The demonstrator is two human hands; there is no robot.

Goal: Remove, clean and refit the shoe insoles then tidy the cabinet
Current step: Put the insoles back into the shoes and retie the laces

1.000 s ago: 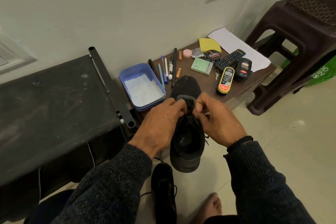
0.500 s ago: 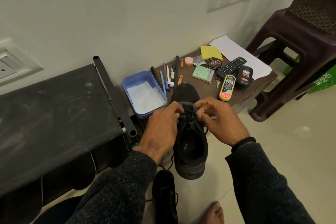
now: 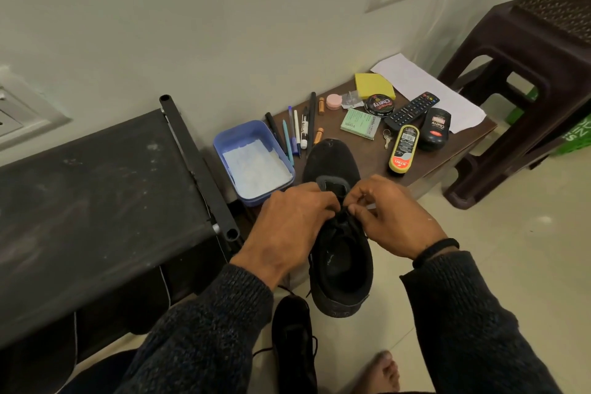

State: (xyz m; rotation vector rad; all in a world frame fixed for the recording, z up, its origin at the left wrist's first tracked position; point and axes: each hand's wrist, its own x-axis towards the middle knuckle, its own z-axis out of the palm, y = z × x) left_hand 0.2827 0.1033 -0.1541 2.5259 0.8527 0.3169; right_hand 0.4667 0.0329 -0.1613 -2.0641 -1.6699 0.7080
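Shoe [image 3: 339, 265] laces pinched by both hands [image 3: 342, 221]; blue tub [image 3: 224, 144] holds white powder.

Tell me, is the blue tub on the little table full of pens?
No, the blue tub holds only a white sheet, while the pens lie beside it on the small table.

black shoe [image 3: 339, 265] | held up in my hands, toe away from me, opening up | second black shoe [image 3: 294, 339] | on floor below
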